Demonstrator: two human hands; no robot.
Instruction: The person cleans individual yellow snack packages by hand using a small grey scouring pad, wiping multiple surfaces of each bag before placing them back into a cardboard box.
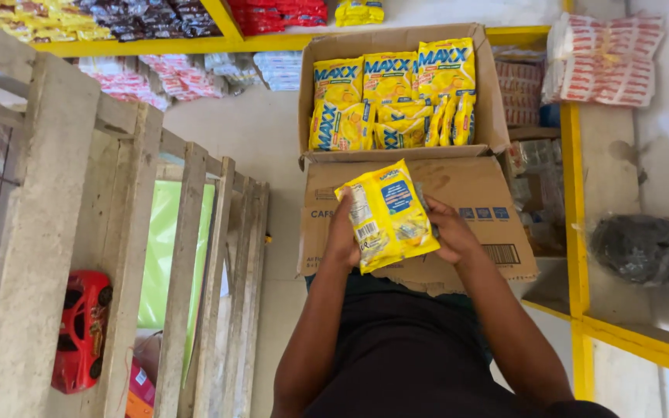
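We grip one yellow snack packet (387, 217) between both hands, our left hand (342, 236) clasping its left edge and our right hand (451, 232) its right side, just above the front flap of an open cardboard box (427, 166). The box already holds many matching yellow packets (389, 101), standing in rows and nearly filling it; this one remains outside. Beside us stands a wooden crate frame (118, 232).

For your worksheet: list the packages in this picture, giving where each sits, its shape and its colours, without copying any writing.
Yellow packet: flat pouch, blue patch, held by left hand and right hand.
Open carton: brown, behind it, filled with yellow pouches.
Red-and-white packs: right shelf, bundled.
Dark bag: right shelf, crumpled.
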